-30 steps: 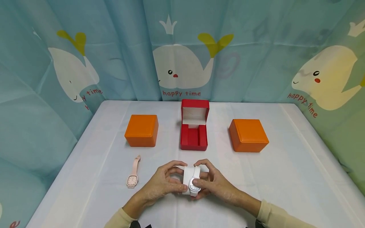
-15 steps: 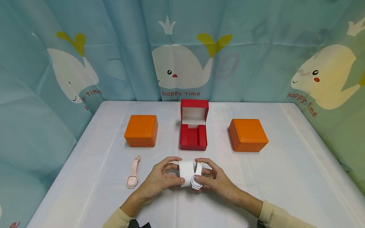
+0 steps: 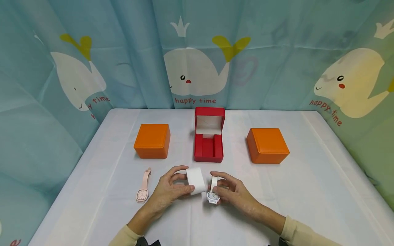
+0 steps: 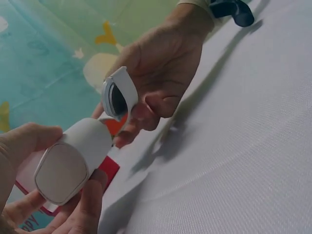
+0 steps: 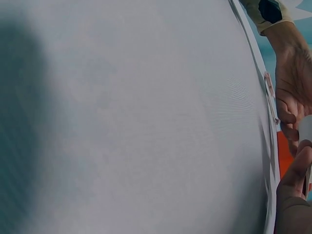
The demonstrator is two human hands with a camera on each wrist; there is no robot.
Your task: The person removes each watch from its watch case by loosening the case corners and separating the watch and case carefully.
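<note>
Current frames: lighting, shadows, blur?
Head: bright, red box crisp, soft shadow on the cloth below the right hand. Left wrist: dimmer, soft shadow beside that hand. Right wrist: dim, dark blurred patch along the left edge; left hand readable but cropped.

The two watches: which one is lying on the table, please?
The pink watch, lying on the white table to the left of the left hand; the white watch is held in the right hand.

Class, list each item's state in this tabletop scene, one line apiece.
Red hinged box: open, lid raised
Left orange square box: closed
Right orange square box: closed
Pink-strapped watch: lying face up
Rounded white pillow: held by left hand
White-strapped watch: held by right hand
</note>
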